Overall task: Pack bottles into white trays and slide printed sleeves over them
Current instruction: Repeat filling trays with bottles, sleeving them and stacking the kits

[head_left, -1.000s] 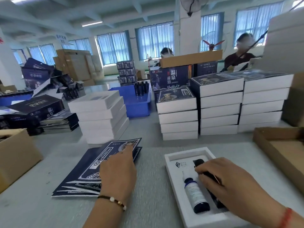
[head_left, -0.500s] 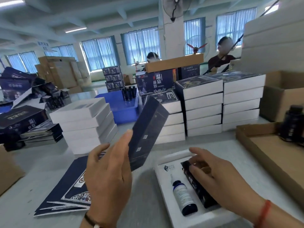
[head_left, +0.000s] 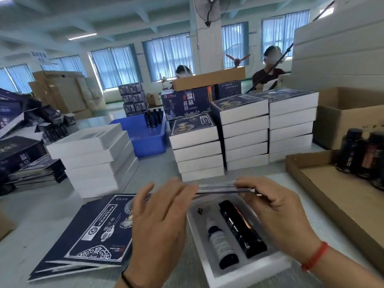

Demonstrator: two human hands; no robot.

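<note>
Both hands, left hand [head_left: 160, 221] and right hand [head_left: 276, 213], pinch a flat printed sleeve [head_left: 218, 189] with loosely curled fingers above the white tray [head_left: 245, 273].

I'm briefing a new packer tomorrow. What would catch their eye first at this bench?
Front and centre, the left hand and right hand hold a flat dark printed sleeve over a white foam tray with two bottles inside. Behind stand stacks of sleeved white boxes.
</note>
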